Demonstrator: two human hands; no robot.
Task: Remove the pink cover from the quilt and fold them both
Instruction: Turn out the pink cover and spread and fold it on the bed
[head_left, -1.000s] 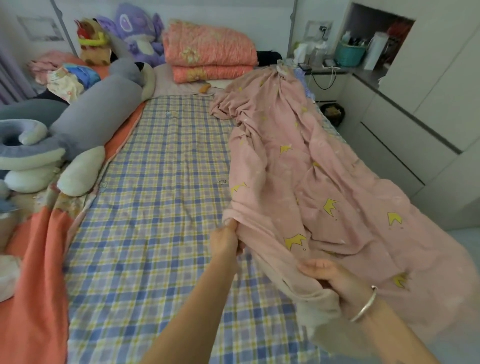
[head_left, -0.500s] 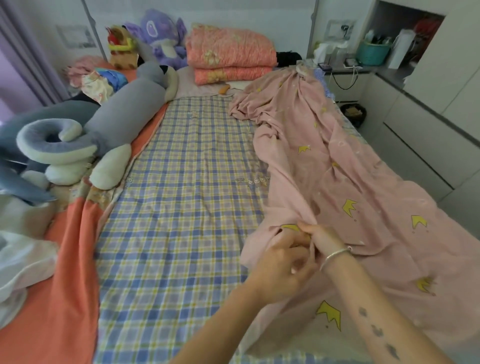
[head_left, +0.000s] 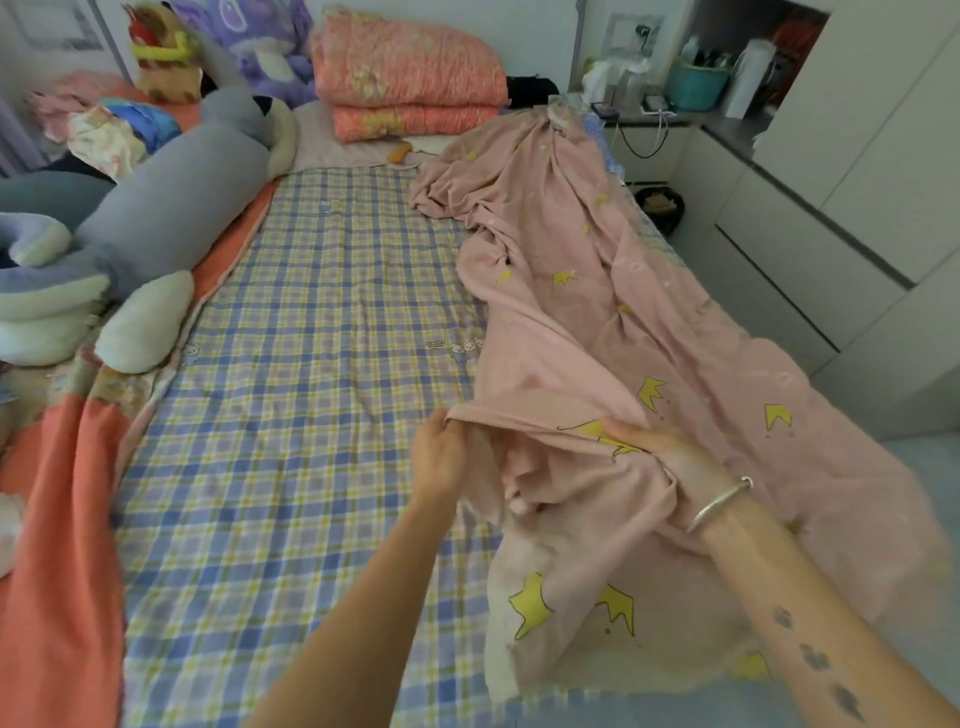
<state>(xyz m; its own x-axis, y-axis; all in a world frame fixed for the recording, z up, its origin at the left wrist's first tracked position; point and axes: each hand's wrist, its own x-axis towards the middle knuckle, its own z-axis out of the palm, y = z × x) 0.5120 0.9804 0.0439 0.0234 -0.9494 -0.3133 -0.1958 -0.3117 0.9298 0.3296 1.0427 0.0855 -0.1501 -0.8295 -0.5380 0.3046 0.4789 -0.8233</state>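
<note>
Lower centre, the left hand (head_left: 441, 457) has its fingers curled tight, pinching the near edge of the pink cover (head_left: 597, 322); just to its right, the right hand (head_left: 670, 460) grips a bunched fold, fingers closed round it; the cover trails up the right side of the bed (head_left: 311, 364).

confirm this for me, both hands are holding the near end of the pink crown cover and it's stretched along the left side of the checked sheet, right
Not quite. In the head view the pink cover runs along the right side of the checked sheet, not the left. The rest holds: the left hand and the right hand both grip its near end.
</note>
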